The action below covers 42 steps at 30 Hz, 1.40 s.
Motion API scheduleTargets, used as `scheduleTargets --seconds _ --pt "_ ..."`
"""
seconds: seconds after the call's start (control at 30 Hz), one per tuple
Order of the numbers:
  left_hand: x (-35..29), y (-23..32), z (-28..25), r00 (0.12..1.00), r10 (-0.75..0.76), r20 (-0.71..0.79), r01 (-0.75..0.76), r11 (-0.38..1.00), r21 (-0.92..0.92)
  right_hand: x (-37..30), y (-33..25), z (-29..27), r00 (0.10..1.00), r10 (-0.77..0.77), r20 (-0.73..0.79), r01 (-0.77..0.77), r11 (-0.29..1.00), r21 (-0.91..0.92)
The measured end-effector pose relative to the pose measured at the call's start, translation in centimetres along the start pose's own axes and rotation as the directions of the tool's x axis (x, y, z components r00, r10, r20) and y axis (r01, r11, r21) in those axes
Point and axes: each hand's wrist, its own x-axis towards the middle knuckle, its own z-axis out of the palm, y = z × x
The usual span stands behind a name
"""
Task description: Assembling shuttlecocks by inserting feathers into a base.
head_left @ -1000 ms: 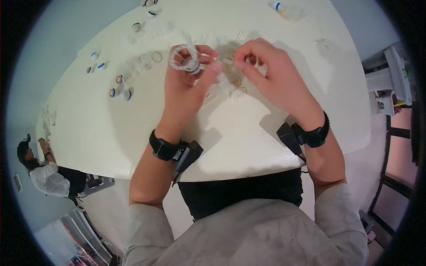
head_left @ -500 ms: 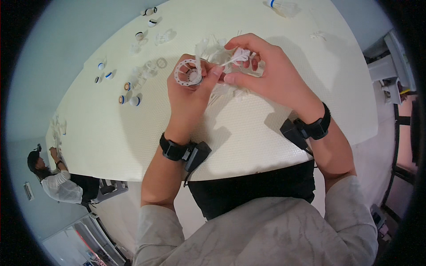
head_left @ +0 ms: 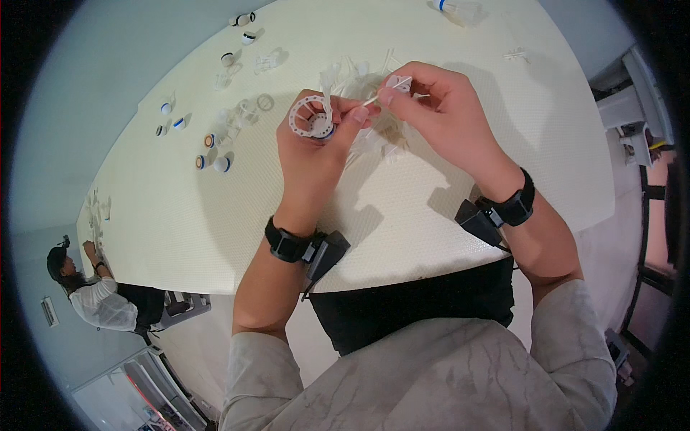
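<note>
My left hand (head_left: pixel 314 161) is wrapped round a white shuttlecock frame (head_left: pixel 318 125), an open cage with a holed ring at its mouth and a bit of blue at its base. One white feather (head_left: pixel 326 80) stands up from its rim. The fingers of my right hand (head_left: pixel 447 108) are closed on a white feather (head_left: pixel 399 83), whose thin quill slants down to my left thumb and fingertips. Both hands are raised over a loose pile of white feathers (head_left: pixel 388 144) on the table, partly hidden by them.
On the white textured table (head_left: pixel 251 237), several round shuttlecock heads (head_left: pixel 222 164) lie to the left, near pale cage pieces (head_left: pixel 233 118) and a ring (head_left: pixel 265 102). A blue-banded shuttlecock (head_left: pixel 460 11) lies at the far edge. Another person (head_left: pixel 104 305) works at the far left.
My right hand has turned and its fingers have drawn together on the feather, where before they were more spread. The quill now reaches my left fingertips; the frame has shifted slightly right.
</note>
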Motion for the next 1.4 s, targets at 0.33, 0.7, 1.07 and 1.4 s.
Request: scheduleTargets --seconds 0.33,0.7,1.07,1.4 --pt "0.3 1.0 -0.2 0.999 -0.014 0.049 0.016 0.999 -0.037 0.3 0.2 -0.6 0.998 0.015 -0.066 -0.018 0.999 -0.036" --pt "-0.2 1.2 -0.3 0.996 -0.075 0.040 0.063 0.968 0.241 0.2 0.4 0.2 0.999 -0.031 -0.044 0.028 0.998 -0.049" --pt "-0.3 1.6 -0.2 0.972 0.008 0.234 0.010 0.997 -0.075 -0.6 -1.9 0.8 0.896 0.178 0.406 -0.363 0.820 0.442" --pt "1.2 0.7 -2.2 0.982 0.038 -0.188 -0.058 0.993 -0.102 -0.3 -0.3 -0.1 0.922 0.349 0.169 -0.386 0.783 0.488"
